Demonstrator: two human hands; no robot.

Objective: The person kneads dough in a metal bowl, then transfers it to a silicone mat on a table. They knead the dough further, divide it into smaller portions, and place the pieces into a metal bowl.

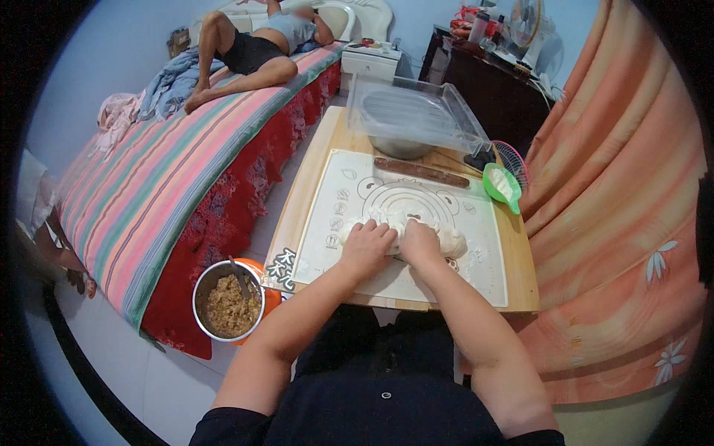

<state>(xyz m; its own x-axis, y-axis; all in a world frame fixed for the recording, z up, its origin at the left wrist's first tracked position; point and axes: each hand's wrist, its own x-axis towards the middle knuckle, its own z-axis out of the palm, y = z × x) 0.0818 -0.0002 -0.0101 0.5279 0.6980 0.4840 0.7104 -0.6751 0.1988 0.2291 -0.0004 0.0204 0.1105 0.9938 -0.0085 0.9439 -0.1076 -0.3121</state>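
A pale roll of dough point(453, 242) lies across the white printed kneading mat point(476, 281), with loose flour around it. My left hand point(367, 247) is curled over the dough's left part, fingers pointing away from me. Close beside it, my right hand point(419, 241) is closed on the dough near the middle, knuckles up. Part of the roll sticks out to the right of that hand. Both palms and the dough under them are hidden. Beyond the dough, a brown rolling pin point(422, 172) rests along the mat's far edge.
On the wooden table point(526, 286), a clear plastic bin point(416, 111) sits over a metal bowl point(401, 147); a green scoop point(502, 186) holds flour. Left below stands a pot of filling point(230, 305). A person point(260, 52) lies on the striped bed point(178, 163). An orange curtain point(617, 223) hangs right.
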